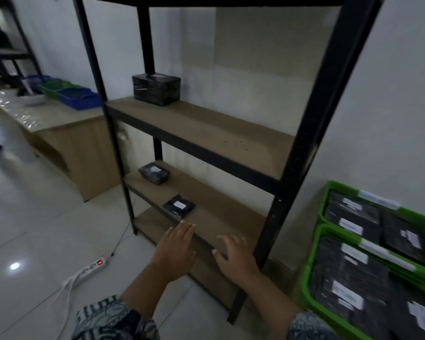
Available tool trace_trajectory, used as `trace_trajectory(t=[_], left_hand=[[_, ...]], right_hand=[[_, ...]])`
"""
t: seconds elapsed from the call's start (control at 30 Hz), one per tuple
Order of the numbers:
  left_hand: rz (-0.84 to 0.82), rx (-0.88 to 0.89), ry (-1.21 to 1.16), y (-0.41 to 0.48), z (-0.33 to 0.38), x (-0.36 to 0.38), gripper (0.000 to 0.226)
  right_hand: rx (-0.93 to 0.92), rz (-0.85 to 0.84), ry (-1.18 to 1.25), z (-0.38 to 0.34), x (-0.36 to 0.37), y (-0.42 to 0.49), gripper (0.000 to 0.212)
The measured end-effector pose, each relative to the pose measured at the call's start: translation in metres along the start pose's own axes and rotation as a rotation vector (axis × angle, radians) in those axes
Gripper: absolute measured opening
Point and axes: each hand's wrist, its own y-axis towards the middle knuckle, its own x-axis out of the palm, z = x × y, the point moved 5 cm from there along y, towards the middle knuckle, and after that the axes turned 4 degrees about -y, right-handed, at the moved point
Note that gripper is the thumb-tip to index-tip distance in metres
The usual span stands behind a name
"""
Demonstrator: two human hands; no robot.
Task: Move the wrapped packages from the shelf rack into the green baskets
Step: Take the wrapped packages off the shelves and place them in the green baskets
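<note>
**Holding both hands open before the shelf rack**

A black metal shelf rack (329, 82) with bare brown fibreboard boards is seen against a white wall. Two green baskets (312, 253) of ribbed plastic are set on the floor to its right, packed with flat black wrapped packages (353, 278), white labels up.

A wooden tabletop (47, 116) with a blue basket (79, 98) is placed left of the rack.

On the upper board a blocky package (156, 89) in glossy black film is stood at the back left, its long axis along the board. On the board below, a tray-shaped package (154, 173) lies lengthwise, and a flat package (179, 206) is laid label up at the front edge, turned cornerwise.

The left hand (176, 251) and right hand (234, 260) are held near that edge, fingers spread and nothing gripped.

A white power strip (88, 269) is laid on the tiled floor.
</note>
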Motion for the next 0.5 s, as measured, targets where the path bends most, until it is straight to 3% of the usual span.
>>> trace_trajectory(t=[0.5], left_hand=[[-0.143,-0.195,-0.021,0.076,-0.199,-0.011,0.066]], right_hand=[[0.066,-0.159,0.036,-0.088,0.099,0.186,0.044]])
